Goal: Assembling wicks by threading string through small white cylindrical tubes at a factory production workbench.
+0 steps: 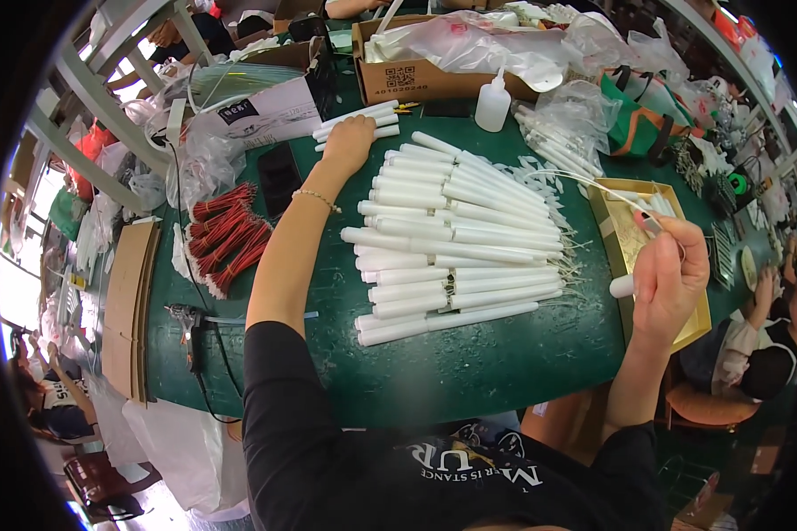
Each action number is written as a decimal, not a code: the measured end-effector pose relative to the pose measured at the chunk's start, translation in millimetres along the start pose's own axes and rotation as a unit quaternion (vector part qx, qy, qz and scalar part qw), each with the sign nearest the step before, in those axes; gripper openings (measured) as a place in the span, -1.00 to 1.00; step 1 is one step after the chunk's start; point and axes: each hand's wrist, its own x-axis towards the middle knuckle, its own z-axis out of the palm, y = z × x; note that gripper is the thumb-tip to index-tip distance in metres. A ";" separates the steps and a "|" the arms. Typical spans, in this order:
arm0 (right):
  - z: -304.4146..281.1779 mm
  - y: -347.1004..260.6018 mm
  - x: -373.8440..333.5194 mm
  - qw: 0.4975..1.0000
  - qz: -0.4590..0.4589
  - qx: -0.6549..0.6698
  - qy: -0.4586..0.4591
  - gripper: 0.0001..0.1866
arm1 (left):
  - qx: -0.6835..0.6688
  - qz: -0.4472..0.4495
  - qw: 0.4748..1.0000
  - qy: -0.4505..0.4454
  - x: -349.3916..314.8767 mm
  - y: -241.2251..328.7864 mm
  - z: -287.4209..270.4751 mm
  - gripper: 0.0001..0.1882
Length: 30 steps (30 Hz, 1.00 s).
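Observation:
Fanned across the green table lies a large pile of white candle-like tubes (pixel 452 248), thin wire ends sticking out at their right side. Beyond the pile, my left hand (pixel 350 143) rests with curled fingers on a few more white tubes (pixel 383 115); its fingertips are partly hidden. Over a yellow box (pixel 691 326) on the right, my right hand (pixel 669 279) is closed. Its fingers pinch thin white wires (pixel 607 184) that arc off to the left, with a small dark part at the fingertips. A rounded white tube end (pixel 622 286) juts out beside the palm.
On the left are red wire bundles (pixel 226 234), a black phone (pixel 279 177), a glue gun (pixel 186 323) with its cable and cardboard sheets (pixel 128 310). Behind stand a white squeeze bottle (pixel 493 104), a cardboard box (pixel 443 75) and bagged tubes (pixel 558 146). Other people sit nearby.

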 end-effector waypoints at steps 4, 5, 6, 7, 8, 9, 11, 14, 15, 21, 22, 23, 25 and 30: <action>6.8 -7.7 0.9 0.998 -0.024 0.060 -0.011 -0.85 | -0.067 -0.033 0.997 0.034 -19.3 25.3 -56.3 -0.80; 9.6 -11.1 0.1 0.998 -0.022 0.063 -0.012 -0.85 | -0.147 -0.018 0.983 0.104 -30.1 33.1 -73.7 -0.80; 13.0 -14.6 0.1 0.994 -0.030 0.099 -0.031 -0.85 | -0.225 -0.004 0.959 0.175 -40.8 40.9 -90.9 -0.80; 16.9 -18.4 -0.3 0.989 -0.038 0.136 -0.050 -0.85 | -0.222 -0.006 0.959 0.174 -54.3 49.5 -108.4 -0.80; 20.2 -24.5 -1.3 0.989 -0.037 0.137 -0.049 -0.85 | -0.280 -0.006 0.945 0.171 -68.0 60.5 -126.1 -0.81; 23.9 -31.2 -2.2 0.987 -0.048 0.143 -0.053 -0.84 | -0.337 -0.007 0.927 0.167 -81.2 70.1 -142.4 -0.81; 27.2 -40.2 -5.9 0.985 -0.059 0.152 -0.058 -0.84 | -0.392 -0.020 0.908 0.147 -105.5 86.3 -169.9 -0.80; 34.7 -52.1 -14.5 0.975 -0.070 0.196 -0.081 -0.84 | -0.459 -0.043 0.878 0.132 -142.7 99.3 -186.8 -0.79; 36.2 -54.7 -16.7 0.974 -0.069 0.198 -0.084 -0.84 | -0.473 -0.047 0.869 0.135 -152.9 103.3 -190.1 -0.79; 45.9 -70.3 -33.1 0.961 -0.081 0.214 -0.156 -0.81 | -0.528 -0.069 0.842 0.089 -193.1 119.4 -212.5 -0.79; 47.8 -72.4 -37.3 0.966 -0.067 0.211 -0.134 -0.84 | -0.539 -0.068 0.834 0.093 -197.1 120.7 -213.9 -0.80; 49.4 -74.6 -40.6 0.970 -0.053 0.209 -0.112 -0.86 | -0.539 -0.069 0.834 0.094 -200.8 121.1 -215.8 -0.80; 50.3 -79.1 -44.5 0.971 -0.050 0.201 -0.118 -0.86 | -0.537 -0.066 0.836 0.093 -206.7 122.2 -219.2 -0.80; 48.9 -82.5 -52.1 0.984 0.031 0.093 -0.146 -0.84 | -0.542 -0.068 0.834 0.084 -218.8 125.7 -224.9 -0.79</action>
